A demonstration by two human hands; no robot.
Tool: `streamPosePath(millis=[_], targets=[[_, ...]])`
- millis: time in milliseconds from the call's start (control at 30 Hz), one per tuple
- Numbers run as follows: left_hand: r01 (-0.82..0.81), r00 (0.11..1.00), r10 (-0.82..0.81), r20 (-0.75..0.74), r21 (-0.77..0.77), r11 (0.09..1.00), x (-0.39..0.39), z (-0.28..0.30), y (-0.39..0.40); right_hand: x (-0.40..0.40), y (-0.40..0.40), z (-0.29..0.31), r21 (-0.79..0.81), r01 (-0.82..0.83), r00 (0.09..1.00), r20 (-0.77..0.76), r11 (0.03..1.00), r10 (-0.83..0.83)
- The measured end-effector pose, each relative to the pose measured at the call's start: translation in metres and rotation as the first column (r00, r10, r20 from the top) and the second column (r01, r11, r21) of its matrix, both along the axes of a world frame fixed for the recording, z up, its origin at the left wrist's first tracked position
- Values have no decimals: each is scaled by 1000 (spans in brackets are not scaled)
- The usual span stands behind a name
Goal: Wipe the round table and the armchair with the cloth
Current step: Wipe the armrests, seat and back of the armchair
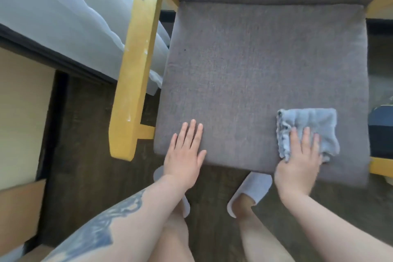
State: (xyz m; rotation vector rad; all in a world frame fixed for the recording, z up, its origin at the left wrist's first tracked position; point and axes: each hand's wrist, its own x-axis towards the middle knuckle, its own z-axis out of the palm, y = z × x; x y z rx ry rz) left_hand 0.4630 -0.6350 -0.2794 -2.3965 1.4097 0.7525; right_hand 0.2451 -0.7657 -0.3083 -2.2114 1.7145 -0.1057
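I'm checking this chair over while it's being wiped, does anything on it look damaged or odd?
Yes. The yellow wooden armrest on the chair's left shows white chips and scuffs along its edge, where the finish looks worn. There is also a small dark speck on the grey seat cushion near its left side. Otherwise nothing stands out.
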Motion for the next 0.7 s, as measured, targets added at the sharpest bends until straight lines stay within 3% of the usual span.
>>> streamPosePath(millis=[33, 67, 100, 167, 200, 267, 300, 367, 400, 433, 467, 567, 633, 700], targets=[[-4, 1000, 4, -3, -13, 1000, -3, -3, 11, 30, 25, 3, 33, 50, 998, 24, 998, -51], [-4, 1000, 3, -14, -30, 1000, -6, -6, 20, 57, 48, 5, 64, -36, 997, 71, 997, 32], [-14, 999, 13, -34, -42, 999, -8, -7, 29, 77, 69, 4, 85, -242, 964, 132, 967, 230], [-42, 996, 37, -84, -58, 997, -7, -5, 41, 87, 84, -2, 37, -626, 770, 182, 779, 611], [-46, 992, 40, -118, -48, 998, -4, -2, 44, 82, 73, -6, 23, -727, 679, 178, 687, 712], [-45, 982, 31, -187, -73, 996, 7, 8, 46, 69, 52, -6, -6, -804, 591, 99, 594, 801], [-25, 977, 3, -212, -102, 995, 15, 16, 44, 65, 50, -2, 8, -786, 616, 81, 618, 783], [78, 968, -134, -213, -254, 964, 35, 38, 40, 71, 66, 12, 93, -592, 803, 143, 800, 578], [136, 956, -210, -203, -327, 935, 46, 50, 39, 83, 82, 22, 173, -413, 902, 213, 894, 375], [183, 943, -269, -196, -372, 910, 58, 60, 39, 100, 102, 33, 275, -206, 950, 285, 939, 125], [217, 932, -313, -183, -409, 886, 71, 67, 41, 120, 120, 46, 389, -26, 930, 346, 921, -120], [315, 901, -409, -144, -431, 846, 112, 81, 51, 189, 157, 85, 679, 220, 631, 449, 701, -633], [413, 864, -488, -125, -379, 828, 138, 82, 66, 230, 172, 100, 782, 212, 426, 465, 586, -776], [527, 807, -582, -96, -325, 785, 159, 77, 84, 254, 178, 108, 771, 286, 325, 481, 569, -814]])
